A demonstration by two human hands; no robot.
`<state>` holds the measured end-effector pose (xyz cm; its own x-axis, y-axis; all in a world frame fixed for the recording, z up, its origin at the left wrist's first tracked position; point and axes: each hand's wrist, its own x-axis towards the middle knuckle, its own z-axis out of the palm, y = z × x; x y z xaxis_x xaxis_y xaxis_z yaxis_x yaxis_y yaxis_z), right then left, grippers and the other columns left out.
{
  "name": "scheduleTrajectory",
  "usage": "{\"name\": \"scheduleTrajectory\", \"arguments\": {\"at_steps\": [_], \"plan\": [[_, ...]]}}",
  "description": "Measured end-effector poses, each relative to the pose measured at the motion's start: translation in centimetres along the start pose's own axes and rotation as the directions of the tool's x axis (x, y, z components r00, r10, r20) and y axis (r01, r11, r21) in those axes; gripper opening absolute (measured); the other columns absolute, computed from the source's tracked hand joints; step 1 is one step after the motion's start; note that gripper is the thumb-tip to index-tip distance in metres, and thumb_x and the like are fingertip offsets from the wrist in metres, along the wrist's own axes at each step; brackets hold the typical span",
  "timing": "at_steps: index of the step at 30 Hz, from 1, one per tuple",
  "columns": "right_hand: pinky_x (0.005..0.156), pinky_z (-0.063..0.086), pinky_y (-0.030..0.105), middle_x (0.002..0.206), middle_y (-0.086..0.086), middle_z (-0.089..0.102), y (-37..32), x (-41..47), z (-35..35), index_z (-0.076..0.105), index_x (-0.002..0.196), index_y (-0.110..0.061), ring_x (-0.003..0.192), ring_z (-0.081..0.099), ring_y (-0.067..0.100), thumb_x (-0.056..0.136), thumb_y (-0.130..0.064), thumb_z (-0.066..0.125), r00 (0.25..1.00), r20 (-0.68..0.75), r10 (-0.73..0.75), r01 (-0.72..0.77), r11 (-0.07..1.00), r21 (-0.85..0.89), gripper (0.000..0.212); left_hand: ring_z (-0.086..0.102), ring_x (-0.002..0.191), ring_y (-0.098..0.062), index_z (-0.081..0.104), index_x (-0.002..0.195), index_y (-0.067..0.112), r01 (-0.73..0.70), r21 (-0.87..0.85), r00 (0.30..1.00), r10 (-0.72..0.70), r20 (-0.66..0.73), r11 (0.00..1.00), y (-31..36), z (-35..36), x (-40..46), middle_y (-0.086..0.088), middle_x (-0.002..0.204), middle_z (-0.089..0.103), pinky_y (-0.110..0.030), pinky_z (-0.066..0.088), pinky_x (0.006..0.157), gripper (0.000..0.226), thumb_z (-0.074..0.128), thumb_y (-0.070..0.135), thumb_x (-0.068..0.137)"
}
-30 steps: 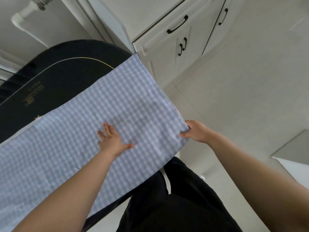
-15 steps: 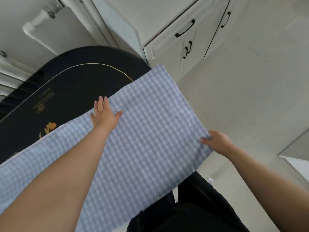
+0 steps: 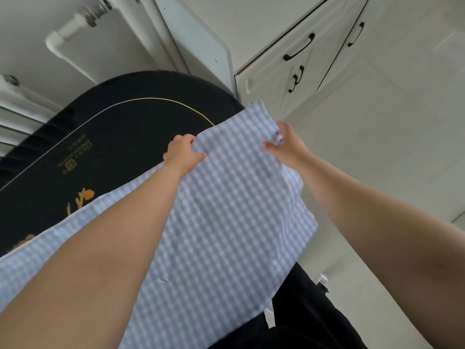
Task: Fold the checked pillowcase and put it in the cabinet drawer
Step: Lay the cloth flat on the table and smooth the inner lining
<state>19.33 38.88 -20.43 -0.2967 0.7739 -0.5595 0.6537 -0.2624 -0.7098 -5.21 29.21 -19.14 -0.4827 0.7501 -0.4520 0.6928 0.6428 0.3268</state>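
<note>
The blue-and-white checked pillowcase (image 3: 226, 217) lies spread over a black oval table (image 3: 120, 137), its right part hanging off the table's edge. My left hand (image 3: 185, 153) pinches the cloth's far edge near the middle of the view. My right hand (image 3: 285, 144) grips the far right corner, which is bunched and lifted a little. The white cabinet (image 3: 276, 71) stands beyond the table at the upper right, its drawer with a black handle (image 3: 299, 50) shut.
A white radiator pipe (image 3: 75, 28) runs along the wall at the upper left. Pale tiled floor (image 3: 390, 147) stretches to the right. My legs in black trousers (image 3: 309, 318) stand at the table's near edge.
Both hands went from resting flat on the cloth to its far edge. My right hand moved up from the near right corner and both closed on the fabric.
</note>
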Motion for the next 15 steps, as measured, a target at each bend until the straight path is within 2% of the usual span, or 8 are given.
{"name": "scheduleTrajectory", "arguments": {"at_steps": [2,4,7,9,11,13,14,15], "plan": [[0.093,0.047,0.039,0.151,0.002,0.031,-2.4,1.7,0.7,0.016,0.149,-0.028,0.133,0.039,0.025,0.084,-0.028,0.068,0.998,-0.028,-0.049,0.049,0.998,-0.032,0.084,0.052,0.104,-0.026,0.057,0.115,0.012,-0.118,0.133,0.974,0.141,-0.179,0.984,0.5,0.9,-1.3,-0.006,0.119,0.052,-0.038,0.037,0.092,0.028,0.06,0.021,0.089],[0.108,0.034,0.042,0.155,0.003,0.024,-3.9,2.7,0.9,0.007,0.151,-0.028,0.141,0.026,0.027,0.082,-0.021,0.072,0.997,-0.025,-0.074,0.072,0.993,-0.096,0.095,0.055,0.09,-0.028,0.06,0.101,0.008,-0.264,0.24,0.884,0.334,-0.328,0.934,0.2,2.0,-3.2,-0.008,0.106,0.057,-0.036,0.038,0.081,0.013,0.059,0.009,0.088],[0.098,0.042,0.038,0.147,0.005,0.037,-4.8,3.0,0.5,0.005,0.152,-0.027,0.133,0.038,0.027,0.08,-0.019,0.075,0.995,0.077,-0.067,0.073,0.994,-0.082,0.1,0.059,0.08,-0.027,0.061,0.095,0.01,-0.434,0.371,0.683,0.569,-0.459,0.821,-1.7,3.6,-4.9,-0.006,0.1,0.064,-0.036,0.045,0.07,0.016,0.064,0.002,0.082],[0.077,0.043,0.025,0.128,0.006,0.05,-5.0,2.5,-0.4,0.021,0.149,-0.024,0.112,0.053,0.023,0.08,-0.025,0.075,0.988,0.147,-0.055,0.069,0.993,-0.094,0.087,0.061,0.086,-0.025,0.058,0.097,0.017,-0.483,0.417,0.619,0.636,-0.46,0.77,-2.7,4.1,-5.7,-0.003,0.105,0.066,-0.034,0.044,0.073,0.021,0.062,0.004,0.082],[0.064,0.037,0.017,0.101,-0.003,0.052,-5.0,1.7,-1.3,0.045,0.136,-0.023,0.083,0.053,0.008,0.08,-0.03,0.074,0.99,0.105,-0.089,0.102,0.987,-0.121,0.063,0.061,0.091,-0.024,0.06,0.093,0.019,-0.52,0.43,0.584,0.675,-0.451,0.738,-3.3,4.3,-6.7,-0.002,0.106,0.066,-0.033,0.041,0.076,0.017,0.061,0.005,0.083],[0.072,0.037,0.018,0.091,-0.007,0.045,-4.3,0.6,-2.0,0.064,0.109,-0.022,0.078,0.047,0.005,0.082,-0.023,0.072,0.974,0.007,-0.226,0.225,0.962,-0.153,0.028,0.062,0.093,-0.023,0.065,0.088,0.019,-0.545,0.429,0.564,0.693,-0.449,0.721,-3.7,4.6,-7.6,-0.002,0.105,0.067,-0.032,0.04,0.078,0.015,0.061,0.005,0.084],[0.081,0.037,0.019,0.098,-0.006,0.046,-3.7,-0.1,-2.2,0.065,0.094,-0.026,0.086,0.049,0.007,0.083,-0.02,0.071,0.953,-0.002,-0.303,0.299,0.941,-0.158,0.014,0.062,0.091,-0.024,0.066,0.088,0.018,-0.556,0.428,0.565,0.702,-0.433,0.712,-4.0,5.0,-8.0,-0.002,0.102,0.068,-0.032,0.039,0.078,0.014,0.061,0.005,0.084],[0.087,0.036,0.022,0.108,-0.005,0.047,-3.2,-1.0,-2.3,0.063,0.085,-0.031,0.098,0.05,0.01,0.084,-0.019,0.07,0.931,0.022,-0.364,0.362,0.914,-0.186,0.013,0.063,0.088,-0.024,0.065,0.091,0.017,-0.564,0.419,0.581,0.702,-0.411,0.712,-4.1,5.3,-8.3,-0.002,0.099,0.068,-0.032,0.039,0.079,0.013,0.062,0.006,0.084]]}}
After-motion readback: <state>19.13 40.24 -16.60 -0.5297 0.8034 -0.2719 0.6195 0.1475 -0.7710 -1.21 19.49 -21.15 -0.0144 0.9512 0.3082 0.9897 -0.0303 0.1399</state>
